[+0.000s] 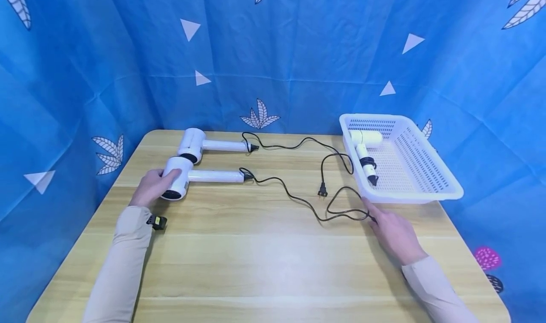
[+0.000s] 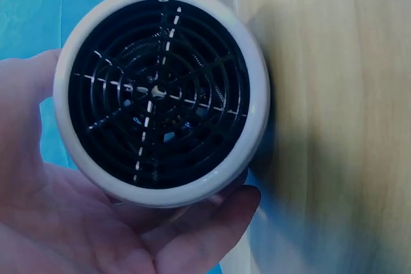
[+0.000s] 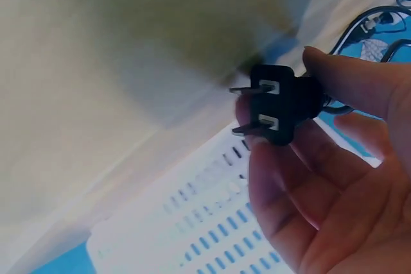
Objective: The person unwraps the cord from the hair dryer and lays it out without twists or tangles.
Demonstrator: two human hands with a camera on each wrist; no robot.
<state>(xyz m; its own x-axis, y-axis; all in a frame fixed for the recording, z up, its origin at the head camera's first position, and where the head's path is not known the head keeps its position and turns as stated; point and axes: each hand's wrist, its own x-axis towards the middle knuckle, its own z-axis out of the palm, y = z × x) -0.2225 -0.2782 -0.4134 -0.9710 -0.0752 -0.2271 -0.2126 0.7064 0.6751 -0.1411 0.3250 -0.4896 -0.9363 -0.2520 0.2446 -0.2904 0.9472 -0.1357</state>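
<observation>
My left hand (image 1: 151,187) grips the round head of the nearer white hair dryer (image 1: 215,176), which lies with its handle to the right. In the left wrist view, the dryer's black grille (image 2: 159,94) faces the camera, and my fingers curl round the white rim. My right hand (image 1: 396,235), just in front of the basket, pinches a black two-pin plug (image 3: 273,104) between thumb and fingers. A black cord (image 1: 294,197) runs loosely across the table from the nearer dryer to that plug. Behind it lies a second white hair dryer (image 1: 226,146), its head near the first one.
A white perforated basket (image 1: 431,171) stands at the back right, holding a white hair dryer (image 1: 370,138) with its cord wound round the handle. The second dryer's plug (image 1: 323,190) lies on the wooden table (image 1: 256,266). Blue patterned cloth (image 1: 273,43) hangs behind and at both sides.
</observation>
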